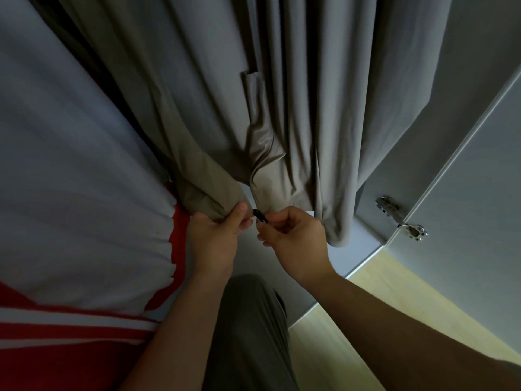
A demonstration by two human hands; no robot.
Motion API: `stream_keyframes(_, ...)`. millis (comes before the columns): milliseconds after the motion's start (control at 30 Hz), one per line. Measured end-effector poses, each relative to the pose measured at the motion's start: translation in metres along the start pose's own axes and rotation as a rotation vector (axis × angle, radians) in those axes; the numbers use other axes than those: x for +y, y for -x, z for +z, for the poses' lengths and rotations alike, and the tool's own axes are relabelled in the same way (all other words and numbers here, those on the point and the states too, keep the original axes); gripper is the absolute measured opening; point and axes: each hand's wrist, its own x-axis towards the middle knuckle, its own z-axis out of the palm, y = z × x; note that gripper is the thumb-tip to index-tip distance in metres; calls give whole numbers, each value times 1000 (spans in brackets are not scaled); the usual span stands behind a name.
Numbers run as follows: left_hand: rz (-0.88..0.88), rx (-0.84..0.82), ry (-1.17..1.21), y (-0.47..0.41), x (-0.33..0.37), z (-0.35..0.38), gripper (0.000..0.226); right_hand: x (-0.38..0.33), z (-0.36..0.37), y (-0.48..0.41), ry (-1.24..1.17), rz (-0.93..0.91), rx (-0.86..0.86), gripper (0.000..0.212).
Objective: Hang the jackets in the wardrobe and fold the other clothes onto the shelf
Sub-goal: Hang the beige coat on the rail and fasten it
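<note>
A grey-beige jacket (282, 108) hangs inside the wardrobe, filling the upper middle of the view. My left hand (217, 235) grips the left bottom hem of the jacket, thumb on top of the fabric. My right hand (290, 235) pinches a small black zipper pull (260, 215) at the bottom of the jacket's front opening. Both hands sit close together just below the hem. A white jacket with red trim (70, 179) hangs to the left, pressed against the beige one.
The open wardrobe door (479, 179) with two metal hinges (403, 218) stands on the right. The wardrobe's pale floor panel (282, 277) lies below my hands. Light wooden flooring (380, 320) shows lower right. My trouser leg (251, 334) is at the bottom centre.
</note>
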Motion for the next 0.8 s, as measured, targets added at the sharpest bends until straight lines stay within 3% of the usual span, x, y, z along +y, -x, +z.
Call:
stream_keyframes(333, -7, -28, 39, -3, 1, 5, 23, 0, -2, -5, 22, -34, 44, 7)
stream_keyframes(500, -32, -92, 81, -5, -1, 2, 20, 2, -1, -4, 115, -155, 31, 8)
stream_keyframes(800, -15, -9, 55, -7, -4, -2, 23, 0, 0, -1, 296, -418, 73, 7)
